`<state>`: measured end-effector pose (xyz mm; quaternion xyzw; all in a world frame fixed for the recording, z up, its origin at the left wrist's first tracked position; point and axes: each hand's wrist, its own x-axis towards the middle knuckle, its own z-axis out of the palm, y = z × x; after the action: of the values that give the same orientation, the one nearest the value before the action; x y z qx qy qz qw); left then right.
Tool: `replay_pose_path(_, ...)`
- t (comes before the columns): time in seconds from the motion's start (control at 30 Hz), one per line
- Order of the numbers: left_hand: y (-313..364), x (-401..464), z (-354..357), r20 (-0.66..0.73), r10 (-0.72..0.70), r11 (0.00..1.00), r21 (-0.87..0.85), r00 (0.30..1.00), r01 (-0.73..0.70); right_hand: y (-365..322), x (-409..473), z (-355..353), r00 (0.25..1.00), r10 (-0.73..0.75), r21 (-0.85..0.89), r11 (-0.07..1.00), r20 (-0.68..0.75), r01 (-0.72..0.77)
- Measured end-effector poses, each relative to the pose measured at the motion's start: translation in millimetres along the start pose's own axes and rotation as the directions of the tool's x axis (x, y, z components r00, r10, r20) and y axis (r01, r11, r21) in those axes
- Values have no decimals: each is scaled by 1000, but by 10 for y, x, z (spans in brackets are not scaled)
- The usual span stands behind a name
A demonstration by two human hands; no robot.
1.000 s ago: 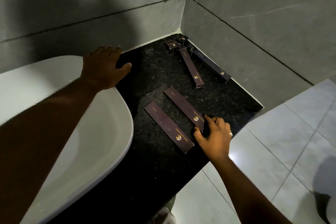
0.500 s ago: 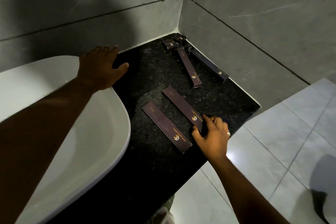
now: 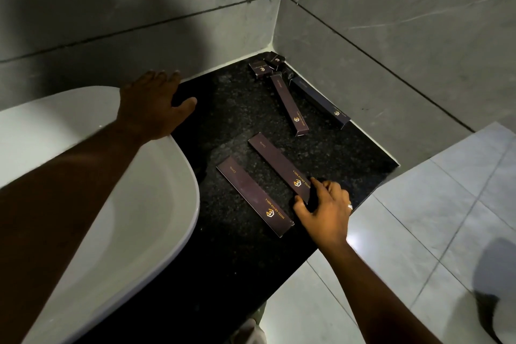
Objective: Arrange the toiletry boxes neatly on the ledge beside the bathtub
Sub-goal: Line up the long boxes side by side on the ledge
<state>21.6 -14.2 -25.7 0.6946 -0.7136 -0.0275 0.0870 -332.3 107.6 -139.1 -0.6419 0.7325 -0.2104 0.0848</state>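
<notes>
Several dark purple toiletry boxes lie scattered on the black speckled ledge (image 3: 237, 109). Two long comb boxes sit side by side near the front: the left comb box (image 3: 252, 197) and the right comb box (image 3: 279, 166). My right hand (image 3: 325, 209) pinches the near end of the right comb box between thumb and fingers. A slimmer long box (image 3: 289, 103) and a dark blue long box (image 3: 319, 102) lie near the right wall. Two small boxes (image 3: 265, 65) sit in the corner. My left hand (image 3: 152, 106) rests flat on the bathtub rim, fingers spread.
The white bathtub (image 3: 111, 204) fills the left side. Grey tiled walls meet at the back corner (image 3: 276, 22). A pale tiled floor (image 3: 418, 232) lies lower to the right of the ledge's front edge. A shoe tip (image 3: 251, 329) shows at the bottom.
The view shifted slightly. My right hand stays at the near end of the right comb box, fingers closing a little on it. The left hand stays on the tub rim.
</notes>
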Motion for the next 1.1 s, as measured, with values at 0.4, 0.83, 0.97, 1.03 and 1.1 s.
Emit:
replay_pose_path(0.4,-25,-37,42,-32,3,1000,-2,999,-4,-450,1365,36,993,107,62,992,48,-110)
replay_pose_path(0.83,-70,42,42,-64,-8,1000,-19,998,7,293,1002,24,1000,1,37,999,-1,-1)
replay_pose_path(0.97,-56,41,24,-54,-8,1000,-23,999,6,414,872,-45,1000,24,49,999,-4,-24)
replay_pose_path(1.03,-32,22,20,-52,-9,1000,-29,999,8,427,824,-57,999,39,49,998,0,-39)
replay_pose_path(1.1,-18,9,10,-64,-9,999,-32,998,7,426,801,-63,999,41,41,998,10,-42)
